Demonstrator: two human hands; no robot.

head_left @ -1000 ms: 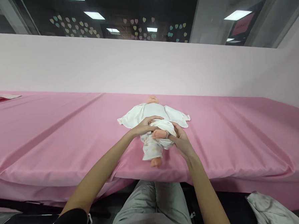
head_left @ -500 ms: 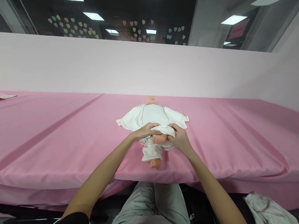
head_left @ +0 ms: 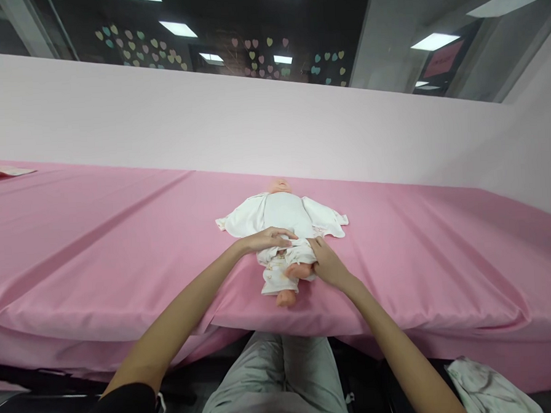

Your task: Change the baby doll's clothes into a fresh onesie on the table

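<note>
A baby doll lies on its back, head away from me, dressed in a white top with its sleeves spread out. White patterned pants cover its legs, with one bare foot poking out of the left pant leg and the other foot raised beside it. My left hand pinches the fabric near the doll's waist. On the other side my right hand grips the bunched right pant leg, just above the raised foot. Part of the cloth is hidden under my fingers.
Pink sheeting covers the wide bed and hangs over its front edge. A white wall with a window above stands behind. Folded cloth lies at the far left, and a crumpled pale cloth is at the lower right.
The bunched pant leg has come down a little toward me, and the doll's raised foot has shifted lower and right. Both hands stay on the pants.
</note>
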